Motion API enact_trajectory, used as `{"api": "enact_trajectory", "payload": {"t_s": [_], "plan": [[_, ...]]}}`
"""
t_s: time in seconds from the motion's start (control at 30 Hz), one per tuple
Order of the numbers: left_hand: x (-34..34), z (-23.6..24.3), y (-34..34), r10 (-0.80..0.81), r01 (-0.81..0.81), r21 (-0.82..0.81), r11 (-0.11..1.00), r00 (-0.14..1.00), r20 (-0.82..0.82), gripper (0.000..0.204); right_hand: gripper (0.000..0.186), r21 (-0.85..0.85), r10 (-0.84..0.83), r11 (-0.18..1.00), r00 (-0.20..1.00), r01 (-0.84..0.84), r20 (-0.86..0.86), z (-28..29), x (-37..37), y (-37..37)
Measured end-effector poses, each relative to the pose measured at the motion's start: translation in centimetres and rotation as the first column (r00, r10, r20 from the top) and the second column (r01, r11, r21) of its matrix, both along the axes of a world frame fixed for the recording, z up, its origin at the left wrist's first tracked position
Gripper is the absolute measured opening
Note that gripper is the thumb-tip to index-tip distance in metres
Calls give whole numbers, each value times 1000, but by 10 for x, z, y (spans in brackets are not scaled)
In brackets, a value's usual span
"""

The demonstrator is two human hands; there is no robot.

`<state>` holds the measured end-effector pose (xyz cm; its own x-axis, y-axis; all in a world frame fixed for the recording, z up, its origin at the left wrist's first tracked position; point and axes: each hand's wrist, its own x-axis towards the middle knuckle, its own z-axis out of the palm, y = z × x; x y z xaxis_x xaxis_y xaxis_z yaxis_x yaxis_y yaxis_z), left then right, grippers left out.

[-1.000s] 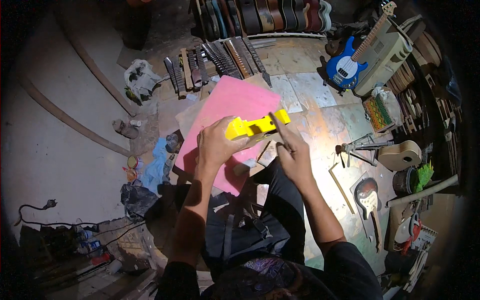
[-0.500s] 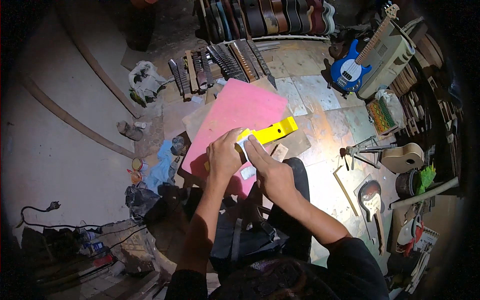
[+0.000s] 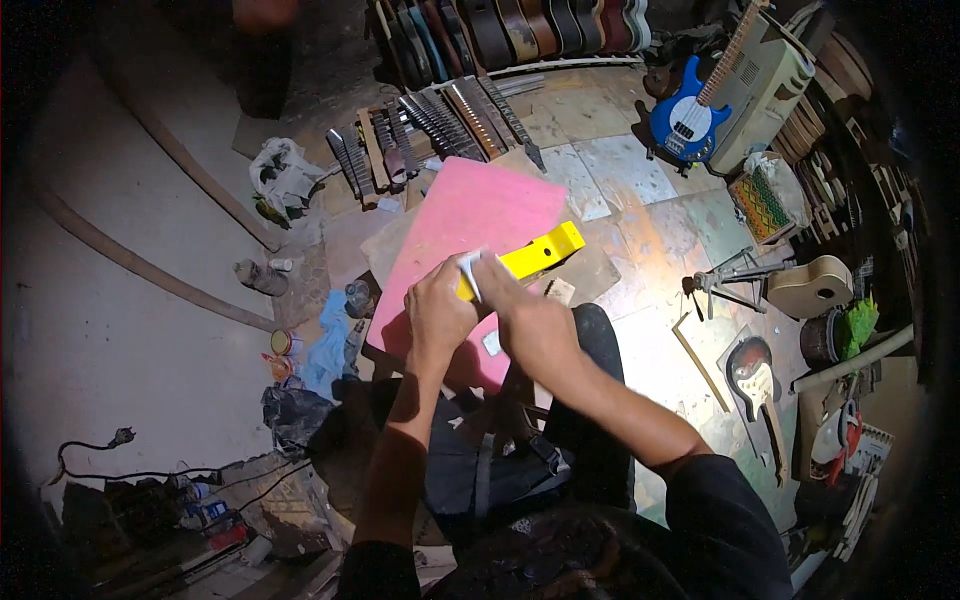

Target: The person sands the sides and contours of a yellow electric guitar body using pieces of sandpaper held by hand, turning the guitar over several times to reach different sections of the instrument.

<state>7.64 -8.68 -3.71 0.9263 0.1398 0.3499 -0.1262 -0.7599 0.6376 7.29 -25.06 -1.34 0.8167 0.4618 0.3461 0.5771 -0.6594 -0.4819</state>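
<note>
The yellow part (image 3: 545, 250) was held at the centre of the frame, above the pink board (image 3: 490, 200). Its lower-left end was gripped in the left hand (image 3: 440, 308), while a white sheet (image 3: 469, 276) was held against it under the fingers of the right hand (image 3: 532, 322). Guitar necks (image 3: 432, 125) were laid out at upper centre; a blue bass (image 3: 690, 118) was propped at upper right.

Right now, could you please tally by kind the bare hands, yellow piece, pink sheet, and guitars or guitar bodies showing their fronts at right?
Hands: 2 (left hand, right hand)
Yellow piece: 1
Pink sheet: 1
Guitars or guitar bodies: 3 (blue guitar, pale body, sunburst guitar)
Total: 7
</note>
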Motion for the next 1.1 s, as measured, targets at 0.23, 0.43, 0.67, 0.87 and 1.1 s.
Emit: {"api": "enact_trajectory", "payload": {"t_s": [0.23, 0.43, 0.67, 0.87, 1.1], "plan": [[1, 5, 3, 37, -35, 42, 998, 998, -47, 34, 68, 49, -6, 999, 999, 4, 37, -3, 15, 8], [-4, 9, -6, 94, -93, 25, 995, 995, -31, 32, 65, 15, -20, 1000, 999, 19, 46, 3, 12, 6], [-1, 3, -3, 91, -89, -54, 995, 995, 33, 32, 60, -32, 43, 998, 994, -47, -101, 22, -4, 2], [-1, 16, -3, 89, -90, -32, 995, 996, -25, 44, 64, 320, 97, 945, 991, -62, -94, -16, 9, 2], [-1, 7, -5, 89, -89, -28, 996, 996, 1, 56, 71, -33, -301, 951, 894, 308, -333, -53, 39, -34]]}}
